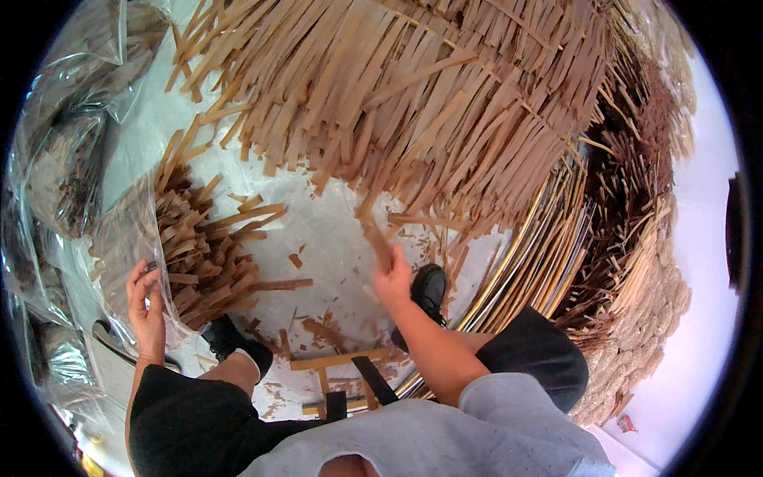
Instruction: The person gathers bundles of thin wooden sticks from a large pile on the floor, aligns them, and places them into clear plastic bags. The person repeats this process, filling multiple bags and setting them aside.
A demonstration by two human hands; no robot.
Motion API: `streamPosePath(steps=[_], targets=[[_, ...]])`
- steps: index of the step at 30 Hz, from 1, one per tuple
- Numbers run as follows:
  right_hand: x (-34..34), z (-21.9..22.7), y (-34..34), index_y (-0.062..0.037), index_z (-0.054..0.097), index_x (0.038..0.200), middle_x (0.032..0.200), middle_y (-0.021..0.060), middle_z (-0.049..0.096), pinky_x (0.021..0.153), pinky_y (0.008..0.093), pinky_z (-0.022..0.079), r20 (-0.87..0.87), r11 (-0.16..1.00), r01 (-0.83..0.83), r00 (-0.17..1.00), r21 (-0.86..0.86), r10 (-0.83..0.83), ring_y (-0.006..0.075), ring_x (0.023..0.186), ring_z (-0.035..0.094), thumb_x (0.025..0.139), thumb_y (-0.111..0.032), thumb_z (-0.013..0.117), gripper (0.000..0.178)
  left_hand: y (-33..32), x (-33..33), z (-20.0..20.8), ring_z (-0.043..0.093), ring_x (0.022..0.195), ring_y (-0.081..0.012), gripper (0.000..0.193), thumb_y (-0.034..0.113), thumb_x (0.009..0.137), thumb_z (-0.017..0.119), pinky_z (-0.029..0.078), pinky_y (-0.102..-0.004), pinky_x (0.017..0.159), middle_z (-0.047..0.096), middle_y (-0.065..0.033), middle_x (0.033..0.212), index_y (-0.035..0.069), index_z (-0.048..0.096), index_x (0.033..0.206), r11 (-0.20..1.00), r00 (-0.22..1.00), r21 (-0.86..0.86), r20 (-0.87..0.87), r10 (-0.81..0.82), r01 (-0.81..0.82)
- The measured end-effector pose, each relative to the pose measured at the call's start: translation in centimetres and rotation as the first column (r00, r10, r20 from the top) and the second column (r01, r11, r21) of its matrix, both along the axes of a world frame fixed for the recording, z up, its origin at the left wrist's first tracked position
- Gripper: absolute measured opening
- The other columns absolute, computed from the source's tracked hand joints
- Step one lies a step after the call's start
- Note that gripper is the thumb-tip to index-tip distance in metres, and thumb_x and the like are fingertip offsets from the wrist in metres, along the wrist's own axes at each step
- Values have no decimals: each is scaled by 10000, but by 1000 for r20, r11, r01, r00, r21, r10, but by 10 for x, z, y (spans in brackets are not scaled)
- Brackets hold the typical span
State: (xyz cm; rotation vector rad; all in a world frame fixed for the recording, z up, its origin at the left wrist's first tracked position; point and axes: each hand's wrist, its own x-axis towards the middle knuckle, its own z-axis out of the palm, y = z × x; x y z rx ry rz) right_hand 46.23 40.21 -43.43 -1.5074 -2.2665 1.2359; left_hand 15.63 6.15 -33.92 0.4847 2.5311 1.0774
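Left hand (146,312): fingers loosely parted and curled, at the edge of the clear plastic bag (125,238) with brown strips (197,253); can't tell if touching. Right hand (392,280): fingers closed round the near end of a blurred brown strip (377,240), held above the littered floor (306,215). Farther off, big overlapping strip panel (429,103) covers the floor.

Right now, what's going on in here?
The person's right hand holds a brown strip. The left hand is open beside a clear bag of strips; whether they touch is unclear. Overlapping rows of strips spread out ahead, and scraps litter the floor.
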Motion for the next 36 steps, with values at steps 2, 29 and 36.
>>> streamPosePath(steps=[2,29,36], targets=[[-54,-6,38,-33,513,1099,799,118,616,664,350,473,-408,943,299,886,145,-218,260,701,602,810,-128,611,320,-2,-2,2,450,1241,-228,188,17,918,532,331,-333,1045,490,-89,1326,58,652,1057,1000,1000,14,8,18,-18],[-64,-8,288,16,542,1189,1071,207,640,910,393,445,140,857,481,850,187,-507,365,1005,594,784,-278,662,515,-4,-6,1,477,1220,-228,209,6,915,510,356,-334,1026,518,-100,1303,56,648,1063,999,996,2,79,-33,33],[-73,15,132,-29,442,1175,700,12,531,523,253,430,-525,965,237,811,-108,-258,104,585,502,941,-96,547,265,-2,-11,-16,489,1201,-260,378,107,870,624,424,-354,981,482,-108,1321,94,567,1243,1000,998,-3,-55,29,-29]])
